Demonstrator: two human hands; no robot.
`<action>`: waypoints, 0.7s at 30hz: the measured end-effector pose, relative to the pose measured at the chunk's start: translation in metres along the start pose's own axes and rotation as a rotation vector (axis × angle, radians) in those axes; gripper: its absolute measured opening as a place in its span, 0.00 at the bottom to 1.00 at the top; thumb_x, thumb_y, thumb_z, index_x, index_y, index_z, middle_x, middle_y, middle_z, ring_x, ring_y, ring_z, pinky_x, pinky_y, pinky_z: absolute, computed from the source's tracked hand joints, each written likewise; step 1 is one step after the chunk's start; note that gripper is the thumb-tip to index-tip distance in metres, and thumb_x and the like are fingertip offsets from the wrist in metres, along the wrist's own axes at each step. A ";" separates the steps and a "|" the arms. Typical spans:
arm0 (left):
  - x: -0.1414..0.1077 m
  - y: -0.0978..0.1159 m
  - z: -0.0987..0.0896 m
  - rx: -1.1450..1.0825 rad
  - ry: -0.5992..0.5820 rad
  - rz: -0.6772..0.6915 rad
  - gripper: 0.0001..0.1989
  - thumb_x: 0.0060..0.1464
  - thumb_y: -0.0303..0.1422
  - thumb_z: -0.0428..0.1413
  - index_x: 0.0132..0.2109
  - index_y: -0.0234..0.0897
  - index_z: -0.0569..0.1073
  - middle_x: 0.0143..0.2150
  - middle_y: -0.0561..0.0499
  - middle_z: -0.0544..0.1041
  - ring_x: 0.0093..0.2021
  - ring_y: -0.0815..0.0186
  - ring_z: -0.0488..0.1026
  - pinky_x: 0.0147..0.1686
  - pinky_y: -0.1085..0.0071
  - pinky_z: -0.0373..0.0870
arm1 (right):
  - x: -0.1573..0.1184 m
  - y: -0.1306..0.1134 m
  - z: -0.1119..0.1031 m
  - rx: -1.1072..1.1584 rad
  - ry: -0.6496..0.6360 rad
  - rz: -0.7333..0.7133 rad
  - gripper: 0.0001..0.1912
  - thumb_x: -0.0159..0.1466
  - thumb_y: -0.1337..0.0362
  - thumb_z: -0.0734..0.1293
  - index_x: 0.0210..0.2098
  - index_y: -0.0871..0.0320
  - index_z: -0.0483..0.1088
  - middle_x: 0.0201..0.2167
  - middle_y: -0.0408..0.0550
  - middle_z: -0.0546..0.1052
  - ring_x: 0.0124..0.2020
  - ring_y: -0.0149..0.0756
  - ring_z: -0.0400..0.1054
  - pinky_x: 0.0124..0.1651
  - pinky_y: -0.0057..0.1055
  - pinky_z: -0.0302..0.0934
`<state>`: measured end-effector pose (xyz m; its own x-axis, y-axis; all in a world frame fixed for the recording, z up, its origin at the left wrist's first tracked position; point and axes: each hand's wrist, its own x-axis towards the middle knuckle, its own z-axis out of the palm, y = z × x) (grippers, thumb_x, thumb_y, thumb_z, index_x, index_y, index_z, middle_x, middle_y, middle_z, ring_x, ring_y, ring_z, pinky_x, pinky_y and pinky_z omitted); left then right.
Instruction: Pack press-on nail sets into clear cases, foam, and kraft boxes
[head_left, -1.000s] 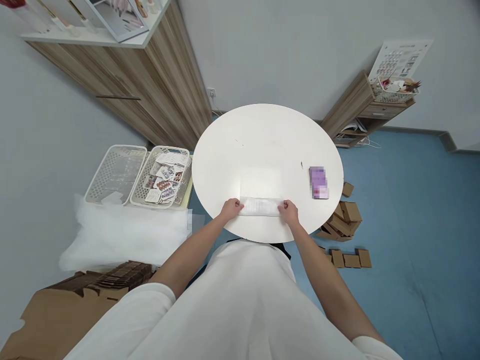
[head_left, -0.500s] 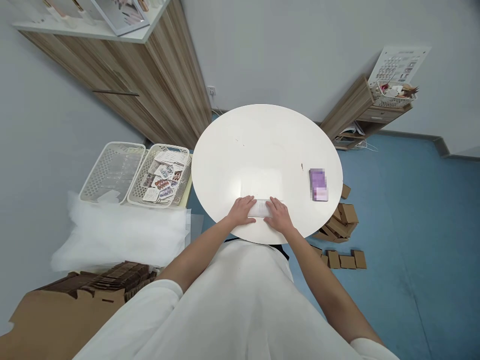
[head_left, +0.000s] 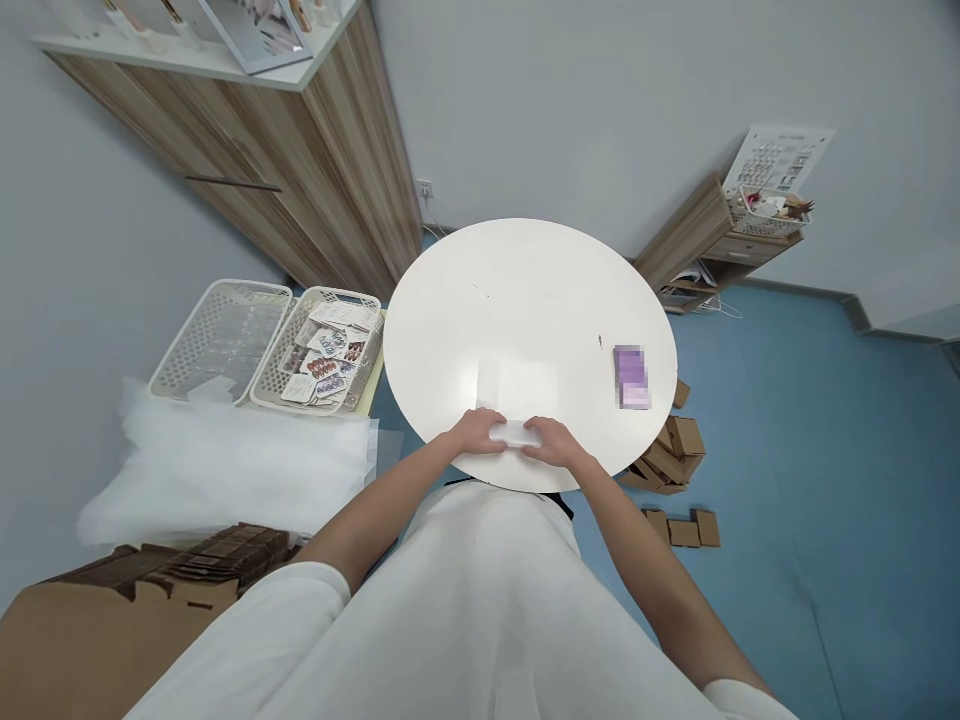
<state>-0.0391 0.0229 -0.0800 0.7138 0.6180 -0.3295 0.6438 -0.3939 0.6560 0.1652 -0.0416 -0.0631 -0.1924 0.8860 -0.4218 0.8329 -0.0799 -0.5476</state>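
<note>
From where I stand, the white bundle sits near six o'clock on the round white surface, close to the person's edge. The left hand has its nine o'clock end, the right hand its three o'clock end. Each grip is narrow, fingers along the far side and thumb along the near one, holding the bundle between them.

A second ago those hands were set farther apart, pinching the ends of a longer, flat-looking strip. Half a second ago they had come inward, fingers spread over it. Now it looks shorter and more compact, and it has come a little nearer the edge. A pale patch shows just beyond, towards eleven; film or glare, I can't tell.

The purple stack hasn't budged from between three and four. Off the surface, the card-filled basket stays at nine, the white sheeting at eight, and the small cardboard boxes on the floor around four.
</note>
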 end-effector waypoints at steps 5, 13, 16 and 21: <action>0.002 -0.005 -0.009 -0.147 0.043 -0.082 0.24 0.42 0.48 0.54 0.45 0.42 0.70 0.48 0.49 0.70 0.48 0.57 0.67 0.46 0.66 0.62 | 0.010 0.001 -0.015 0.199 -0.045 0.082 0.22 0.48 0.52 0.68 0.41 0.51 0.69 0.48 0.49 0.69 0.48 0.43 0.63 0.45 0.37 0.58; 0.000 -0.028 -0.011 -0.363 0.242 -0.198 0.17 0.41 0.44 0.56 0.35 0.37 0.71 0.35 0.50 0.73 0.36 0.63 0.69 0.35 0.69 0.65 | 0.031 0.012 -0.028 0.430 0.048 0.174 0.17 0.50 0.50 0.65 0.34 0.54 0.72 0.40 0.46 0.73 0.42 0.39 0.66 0.41 0.33 0.61; 0.004 -0.037 -0.006 -0.401 0.326 -0.302 0.12 0.46 0.42 0.51 0.27 0.37 0.67 0.25 0.53 0.69 0.28 0.67 0.66 0.29 0.70 0.63 | 0.041 0.018 -0.024 0.487 0.149 0.211 0.16 0.51 0.53 0.64 0.36 0.54 0.71 0.38 0.45 0.74 0.39 0.39 0.67 0.39 0.33 0.61; 0.009 -0.043 -0.001 -0.370 0.397 -0.461 0.10 0.46 0.39 0.52 0.26 0.38 0.64 0.23 0.55 0.66 0.25 0.69 0.64 0.26 0.72 0.60 | 0.053 0.033 -0.013 0.503 0.332 0.333 0.14 0.52 0.58 0.62 0.37 0.54 0.69 0.37 0.45 0.73 0.37 0.37 0.66 0.39 0.34 0.61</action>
<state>-0.0600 0.0462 -0.1103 0.1915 0.8951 -0.4026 0.6699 0.1806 0.7202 0.1895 0.0086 -0.0945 0.2678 0.8640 -0.4263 0.4624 -0.5034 -0.7299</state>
